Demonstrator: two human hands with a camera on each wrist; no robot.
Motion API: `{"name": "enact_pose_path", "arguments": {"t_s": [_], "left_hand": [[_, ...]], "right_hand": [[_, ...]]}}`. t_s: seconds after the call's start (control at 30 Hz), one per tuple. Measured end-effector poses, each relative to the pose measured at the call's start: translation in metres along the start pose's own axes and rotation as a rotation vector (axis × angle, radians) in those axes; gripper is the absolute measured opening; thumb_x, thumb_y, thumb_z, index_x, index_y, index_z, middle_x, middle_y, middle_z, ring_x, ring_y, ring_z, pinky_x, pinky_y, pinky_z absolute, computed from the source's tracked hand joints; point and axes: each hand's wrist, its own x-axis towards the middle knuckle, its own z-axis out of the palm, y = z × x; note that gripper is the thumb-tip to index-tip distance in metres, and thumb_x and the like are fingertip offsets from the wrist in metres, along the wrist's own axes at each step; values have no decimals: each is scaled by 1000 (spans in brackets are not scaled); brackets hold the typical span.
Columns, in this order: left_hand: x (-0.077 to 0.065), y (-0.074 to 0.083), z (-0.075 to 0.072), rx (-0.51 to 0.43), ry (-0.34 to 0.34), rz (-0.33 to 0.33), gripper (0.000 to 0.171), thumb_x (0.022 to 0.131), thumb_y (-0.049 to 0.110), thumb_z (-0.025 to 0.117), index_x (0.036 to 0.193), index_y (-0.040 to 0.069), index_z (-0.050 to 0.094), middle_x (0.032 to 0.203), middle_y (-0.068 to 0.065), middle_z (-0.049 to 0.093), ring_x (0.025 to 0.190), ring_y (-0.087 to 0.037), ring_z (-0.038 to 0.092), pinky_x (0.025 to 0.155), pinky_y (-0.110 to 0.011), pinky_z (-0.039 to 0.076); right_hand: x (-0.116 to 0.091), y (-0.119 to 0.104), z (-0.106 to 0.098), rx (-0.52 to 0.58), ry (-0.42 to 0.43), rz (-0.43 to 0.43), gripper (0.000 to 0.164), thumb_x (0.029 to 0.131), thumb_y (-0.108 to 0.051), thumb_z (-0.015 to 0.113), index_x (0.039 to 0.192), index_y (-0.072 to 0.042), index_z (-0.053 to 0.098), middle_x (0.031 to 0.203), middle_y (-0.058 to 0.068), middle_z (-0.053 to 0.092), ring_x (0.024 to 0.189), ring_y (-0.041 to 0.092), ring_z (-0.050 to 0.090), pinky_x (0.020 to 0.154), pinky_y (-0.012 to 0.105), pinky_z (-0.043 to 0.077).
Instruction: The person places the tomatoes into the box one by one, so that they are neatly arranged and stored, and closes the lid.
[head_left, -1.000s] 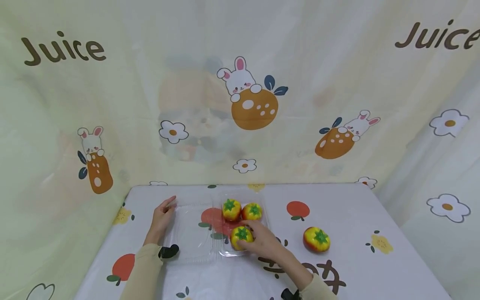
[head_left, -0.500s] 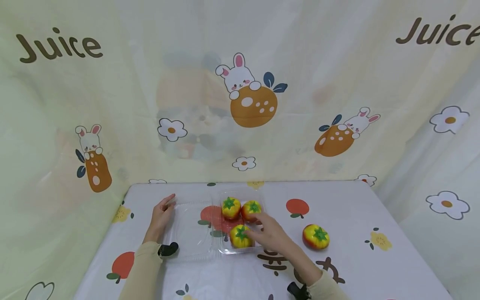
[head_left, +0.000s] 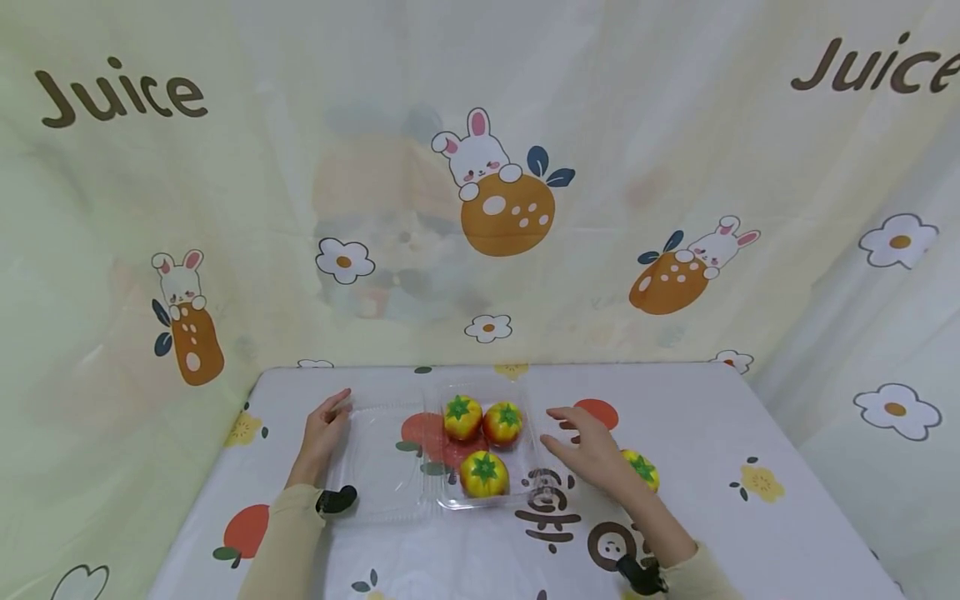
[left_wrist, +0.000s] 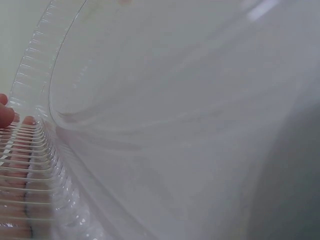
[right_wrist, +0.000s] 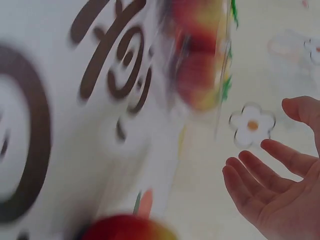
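At lower centre, head view: three fruits (head_left: pixel 483 475) sit in a clear tray (head_left: pixel 474 504), a fourth fruit (head_left: pixel 643 472) outside. Left wrist, left edge: left hand (left_wrist: pixel 16 185) pinches the lid (left_wrist: pixel 36 70), likely to steady it. Right wrist, lower right: right hand (right_wrist: pixel 287 207) spread wide, empty.

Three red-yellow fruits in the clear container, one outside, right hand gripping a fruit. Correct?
One error: the right hand grips no fruit; it is open and empty, per the head and right wrist views. The rest holds: three fruits in the clear container, one outside fruit.
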Motion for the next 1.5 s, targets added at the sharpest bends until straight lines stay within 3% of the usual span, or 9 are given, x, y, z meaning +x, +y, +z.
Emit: {"name": "enact_pose_path", "arguments": {"t_s": [0.13,0.37,0.6,0.87,1.2,1.4,1.5], "left_hand": [[-1,1,0,1,-6,10,44,101,3,45,145,3,48,147,-20,46,130,-32,45,100,-37,36],[-3,1,-1,3,-8,11,44,101,3,45,145,2,47,150,-21,42,134,-35,41,108,-47,32],[-4,1,0,13,5,33,44,100,1,45,144,2,49,146,-21,47,130,-33,47,100,-34,37],[-5,1,0,3,1,25,44,99,1,46,143,2,49,146,-21,47,127,-32,47,88,-19,37],[0,3,0,9,-1,2,45,100,3,44,145,4,48,149,-20,44,133,-33,42,107,-46,33],[0,2,0,7,-3,14,44,100,3,45,144,4,49,147,-19,46,127,-29,46,97,-32,36],[-1,1,0,6,-1,18,44,100,2,46,144,3,49,148,-19,46,126,-29,46,95,-31,36]], "right_hand": [[-7,20,-19,-39,43,8,45,89,-19,72,126,3,60,122,20,62,107,38,61,86,51,52],[-26,51,-39,-145,26,120,48,91,-22,70,130,3,58,124,24,58,113,42,56,90,54,50],[-40,71,-46,-202,11,185,53,89,-28,71,129,4,59,128,28,55,120,47,50,97,62,41],[-50,80,-45,-189,-44,237,62,88,-39,72,132,2,56,131,28,52,120,46,49,97,63,41],[-52,86,-40,-178,-47,227,64,85,-37,76,132,3,57,124,23,56,103,32,55,90,54,48],[-55,87,-39,-179,-46,231,71,81,-40,79,135,1,55,125,23,55,102,31,54,88,53,48],[-57,88,-38,-171,-64,252,75,79,-41,80,137,-1,53,127,24,54,104,32,54,89,55,48]]}}
